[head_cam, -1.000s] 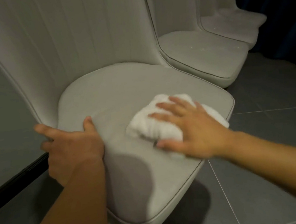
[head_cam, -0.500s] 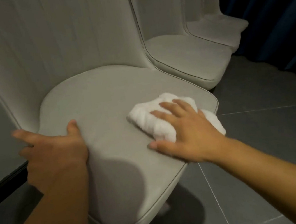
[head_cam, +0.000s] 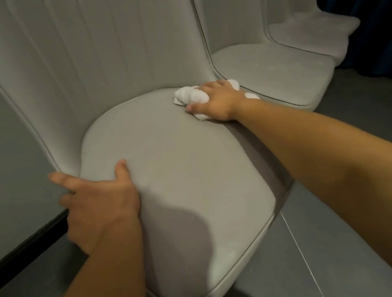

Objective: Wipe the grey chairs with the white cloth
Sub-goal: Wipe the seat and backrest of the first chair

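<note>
Right hand (head_cam: 218, 101): fingers curled over white cloth (head_cam: 190, 96), now at the near chair's (head_cam: 179, 165) back right corner, moved from the front right edge; wiping stroke in progress. Left hand (head_cam: 97, 201): fingers and thumb clasp the seat's left edge, unchanged. Further chairs (head_cam: 277, 70) apparently unwiped. Containers: none.
</note>
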